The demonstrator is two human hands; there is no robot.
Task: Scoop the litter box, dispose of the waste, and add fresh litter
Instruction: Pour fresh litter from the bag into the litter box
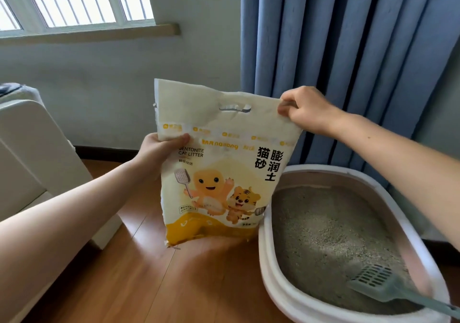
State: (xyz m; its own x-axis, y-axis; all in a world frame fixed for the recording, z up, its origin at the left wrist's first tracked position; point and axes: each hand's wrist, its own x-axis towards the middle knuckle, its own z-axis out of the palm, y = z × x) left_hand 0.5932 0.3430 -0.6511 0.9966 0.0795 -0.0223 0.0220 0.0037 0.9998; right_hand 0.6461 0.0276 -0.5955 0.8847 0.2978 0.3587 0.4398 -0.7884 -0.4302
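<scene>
Both hands clamp the upright litter bag [219, 173] at center, left hand [159, 151] pinching its nine-o'clock edge, right hand [306, 110] its one-o'clock corner, litter box [267, 260] with scoop [380, 283] at five o'clock.

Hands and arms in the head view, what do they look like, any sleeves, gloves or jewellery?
Both are bare: the left hand and right hand wear no gloves, and no rings, watch or bracelet show. Both forearms are uncovered as far as the frame's edge, with no sleeve in view.
</scene>
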